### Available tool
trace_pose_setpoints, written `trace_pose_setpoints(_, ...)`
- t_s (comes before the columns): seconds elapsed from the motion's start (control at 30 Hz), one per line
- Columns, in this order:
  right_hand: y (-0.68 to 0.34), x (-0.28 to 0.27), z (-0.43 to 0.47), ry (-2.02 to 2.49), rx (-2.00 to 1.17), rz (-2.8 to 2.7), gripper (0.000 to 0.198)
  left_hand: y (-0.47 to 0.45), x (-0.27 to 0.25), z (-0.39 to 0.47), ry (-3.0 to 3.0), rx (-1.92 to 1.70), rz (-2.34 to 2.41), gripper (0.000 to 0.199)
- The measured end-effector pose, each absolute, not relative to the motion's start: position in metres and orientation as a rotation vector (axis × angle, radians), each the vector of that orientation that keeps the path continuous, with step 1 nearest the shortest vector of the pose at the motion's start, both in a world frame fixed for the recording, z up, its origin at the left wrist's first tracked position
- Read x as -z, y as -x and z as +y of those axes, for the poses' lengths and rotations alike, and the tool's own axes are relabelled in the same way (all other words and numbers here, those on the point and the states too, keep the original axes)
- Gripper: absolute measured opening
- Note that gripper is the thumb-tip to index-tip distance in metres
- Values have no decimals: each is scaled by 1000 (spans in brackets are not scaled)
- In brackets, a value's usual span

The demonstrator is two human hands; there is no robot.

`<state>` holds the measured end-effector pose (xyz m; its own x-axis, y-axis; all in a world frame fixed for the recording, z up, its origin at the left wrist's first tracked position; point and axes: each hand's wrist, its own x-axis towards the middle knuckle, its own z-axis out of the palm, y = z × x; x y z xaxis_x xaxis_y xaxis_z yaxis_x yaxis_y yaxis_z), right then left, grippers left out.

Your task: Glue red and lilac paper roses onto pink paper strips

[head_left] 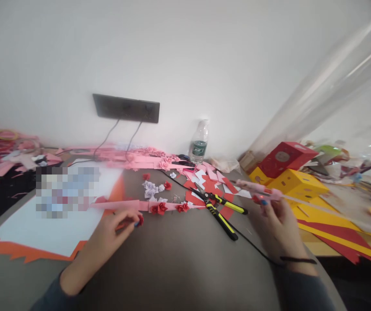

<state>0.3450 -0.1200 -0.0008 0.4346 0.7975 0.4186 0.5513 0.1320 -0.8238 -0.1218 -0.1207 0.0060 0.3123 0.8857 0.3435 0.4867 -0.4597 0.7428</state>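
Pinched in the fingertips of my left hand [123, 224] is a small red paper flower [141, 220], mostly covered by the fingers. My right hand [279, 214] is closed around a pink hot glue gun [263, 190] with a small red light, its nozzle pointing left. Between my hands lies a long pink paper strip [120, 204] bearing red paper roses [159, 208]. Just beyond it are white paper flowers [151, 189] and a loose red one [167, 185]. Black-and-yellow pliers [220, 222] rest open near my right hand.
A water bottle [200, 142] stands by the wall, behind red and pink paper scraps [211, 183]. Yellow [298, 185] and red boxes [285, 157] are at right. White sheets [20, 229] over orange paper lie left. A black cable [256, 246] crosses the table.
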Motion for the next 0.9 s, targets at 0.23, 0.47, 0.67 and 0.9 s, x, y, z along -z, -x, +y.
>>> trace_pose_setpoints(0.23,-300,-39,-153,1544,-364,-1161,44,131,-23,-86,-1887,-1200,1246,17)
trace_pose_setpoints(0.47,-205,-51,-141,1343,-1051,-1738,59,112,-2,-64,-2307,-1323,1180,11)
trace_pose_setpoints(0.67,-183,-51,-110,1308,-1217,-2032,66,111,11,-63,-2511,-1362,1110,10)
trace_pose_setpoints(0.9,-186,-66,-82,1380,-1069,-2251,64,108,16,-64,-2390,-1316,1208,12)
